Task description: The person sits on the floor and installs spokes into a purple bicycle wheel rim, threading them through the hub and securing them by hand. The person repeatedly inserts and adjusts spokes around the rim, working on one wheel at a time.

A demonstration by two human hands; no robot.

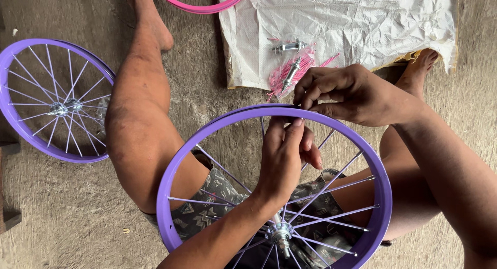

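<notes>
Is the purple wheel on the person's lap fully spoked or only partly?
Only partly: the purple rim has wide gaps, and several spokes end short of it.

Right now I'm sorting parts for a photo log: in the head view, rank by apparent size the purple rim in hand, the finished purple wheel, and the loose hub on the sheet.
1. purple rim, though it is nearest the camera
2. finished purple wheel; real sizes may match
3. loose hub, clearly smallest

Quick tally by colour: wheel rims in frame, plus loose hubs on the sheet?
Purple rims: 2 – one under the left hand and right hand, held at the rim; a spoked wheel on the floor.
Pink rims: 1 – pink rim, partly cut off.
Loose metal hubs: 2 – hubs on the white sheet.
Total: 5
</notes>
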